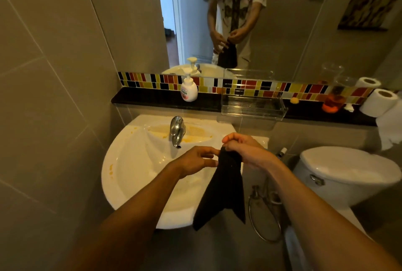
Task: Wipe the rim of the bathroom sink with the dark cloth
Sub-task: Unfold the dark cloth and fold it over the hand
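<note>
Bunch the dark cloth (221, 185), hanging over the white ceramic sink's (113, 185) front-right rim from the clenched right-hand grip (243, 151), with the released left hand (195, 160), then press along the yellow-stained rim.

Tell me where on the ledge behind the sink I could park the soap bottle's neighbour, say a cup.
On the black ledge, the stretch between the soap bottle and the clear tray is bare, and so is the end left of the bottle. Right of the tray it is crowded: a small yellow item, an orange jar, toilet rolls.
</note>
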The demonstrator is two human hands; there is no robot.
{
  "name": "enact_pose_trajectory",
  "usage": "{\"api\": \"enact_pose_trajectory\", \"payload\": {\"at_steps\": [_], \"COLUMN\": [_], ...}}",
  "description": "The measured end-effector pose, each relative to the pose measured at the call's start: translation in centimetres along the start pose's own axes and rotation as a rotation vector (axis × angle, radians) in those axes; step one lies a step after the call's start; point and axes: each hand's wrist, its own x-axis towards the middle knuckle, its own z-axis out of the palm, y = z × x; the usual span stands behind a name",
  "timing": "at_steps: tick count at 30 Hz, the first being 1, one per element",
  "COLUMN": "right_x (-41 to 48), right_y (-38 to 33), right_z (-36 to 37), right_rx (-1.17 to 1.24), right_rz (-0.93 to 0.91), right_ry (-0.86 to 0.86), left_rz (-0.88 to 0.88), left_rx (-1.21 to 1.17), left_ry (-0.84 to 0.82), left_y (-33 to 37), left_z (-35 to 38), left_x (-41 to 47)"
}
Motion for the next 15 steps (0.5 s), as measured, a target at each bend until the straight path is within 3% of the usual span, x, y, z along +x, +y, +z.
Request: {"api": "enact_pose_trajectory", "payload": {"at_steps": [6, 15], "right_x": [-1.2, -3.9], "right_y": [-4.4, -8.9], "right_z": [-2.8, -8.4], "right_rx": [-0.126, -0.168], "right_rz": [0.006, -0.021], "right_ry": [-0.035, 0.017], "left_rz": [0.067, 0.117], "left_rx": [-0.143, 0.278], "left_ry": [-0.103, -0.124], "left_y": [3.0, 5.0], "left_z": [-0.4, -0.4], "left_x": [-0.3, 0.6]}}
